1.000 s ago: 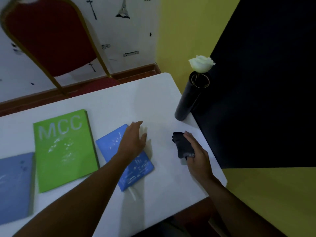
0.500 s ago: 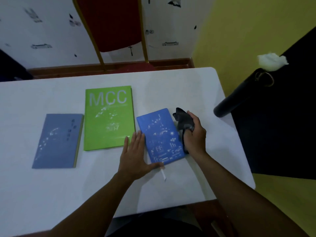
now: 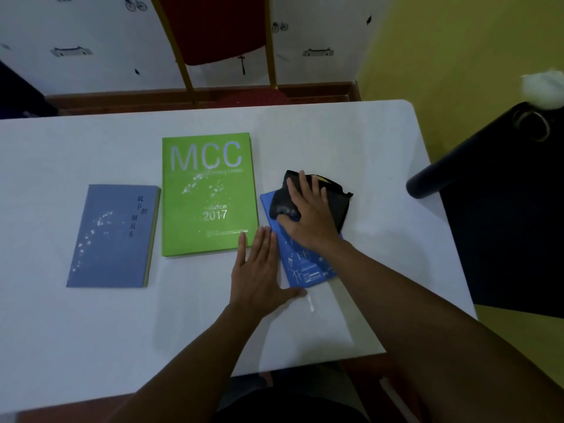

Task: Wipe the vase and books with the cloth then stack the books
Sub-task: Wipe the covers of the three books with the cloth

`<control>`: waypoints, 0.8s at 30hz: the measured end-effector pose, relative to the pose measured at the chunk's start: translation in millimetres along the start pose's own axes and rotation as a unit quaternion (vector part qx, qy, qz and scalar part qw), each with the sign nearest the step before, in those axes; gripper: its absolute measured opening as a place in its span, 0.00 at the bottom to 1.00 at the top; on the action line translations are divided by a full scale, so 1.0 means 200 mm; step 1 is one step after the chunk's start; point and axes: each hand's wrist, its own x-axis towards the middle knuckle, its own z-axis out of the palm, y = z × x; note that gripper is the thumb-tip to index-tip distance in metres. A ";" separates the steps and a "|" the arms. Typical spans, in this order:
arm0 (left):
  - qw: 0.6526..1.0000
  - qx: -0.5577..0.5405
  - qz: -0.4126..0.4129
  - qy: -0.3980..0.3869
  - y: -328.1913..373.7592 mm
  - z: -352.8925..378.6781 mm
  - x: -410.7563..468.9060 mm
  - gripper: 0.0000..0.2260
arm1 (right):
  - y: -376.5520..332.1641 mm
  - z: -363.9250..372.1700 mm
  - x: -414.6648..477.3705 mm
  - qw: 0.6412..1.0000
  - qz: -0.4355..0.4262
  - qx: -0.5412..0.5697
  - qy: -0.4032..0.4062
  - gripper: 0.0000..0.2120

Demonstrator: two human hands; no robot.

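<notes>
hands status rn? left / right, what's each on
Left hand: open, flat, palm down at the bright blue book's near left edge, holding nothing.
Right hand: open, flat, pressing the black cloth onto that book.

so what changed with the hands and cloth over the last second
The right hand carried the black cloth from the bare table onto the far end of the bright blue book and now presses it flat. The left hand slid off the cover to that book's left edge. The books stayed unstacked.
</notes>
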 end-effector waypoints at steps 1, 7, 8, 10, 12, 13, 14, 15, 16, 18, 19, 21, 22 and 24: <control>1.000 0.002 -0.007 -0.003 0.00 0.00 0.00 0.60 | 0.01 0.01 0.00 1.000 -0.002 -0.007 -0.002 0.37; 1.000 0.009 -0.016 -0.008 0.00 0.01 -0.01 0.60 | 0.04 0.08 -0.03 0.994 -0.062 -0.083 0.040 0.25; 1.000 0.008 -0.012 -0.007 0.00 0.02 -0.01 0.59 | 0.04 0.09 -0.05 0.992 -0.079 -0.087 0.037 0.25; 1.000 0.004 -0.004 -0.001 0.00 0.02 -0.02 0.58 | 0.06 0.10 -0.09 0.989 -0.110 -0.090 0.029 0.24; 1.000 0.000 0.001 0.002 -0.01 0.02 -0.01 0.58 | 0.07 0.09 -0.14 0.987 -0.138 -0.087 0.018 0.23; 1.000 -0.005 0.003 0.000 -0.01 0.02 -0.01 0.57 | 0.08 0.08 -0.16 0.985 -0.149 -0.081 0.013 0.22; 1.000 -0.009 0.004 -0.003 -0.01 0.03 -0.01 0.58 | 0.10 0.08 -0.19 0.985 -0.156 -0.073 0.009 0.21; 1.000 -0.013 0.003 -0.008 -0.01 0.03 -0.01 0.58 | 0.11 0.09 -0.22 0.985 -0.160 -0.064 0.007 0.20; 1.000 -0.016 0.001 -0.010 -0.01 0.03 -0.01 0.59 | 0.12 0.09 -0.26 0.985 -0.163 -0.055 0.007 0.20; 1.000 -0.018 0.001 -0.003 -0.01 0.03 0.00 0.60 | 0.14 0.10 -0.31 0.984 -0.171 -0.044 0.008 0.20; 1.000 -0.019 0.003 0.002 -0.01 0.03 0.00 0.61 | 0.15 0.10 -0.34 0.983 -0.177 -0.041 0.007 0.20; 1.000 -0.024 0.009 0.011 -0.02 0.02 0.00 0.62 | 0.17 0.10 -0.38 0.980 -0.195 -0.031 0.001 0.19; 1.000 -0.023 0.013 0.012 -0.02 0.01 0.01 0.63 | 0.18 0.09 -0.39 0.979 -0.205 -0.022 -0.002 0.19; 1.000 -0.011 0.018 0.004 -0.03 0.00 0.02 0.64 | 0.19 0.08 -0.41 0.979 -0.205 0.009 -0.003 0.18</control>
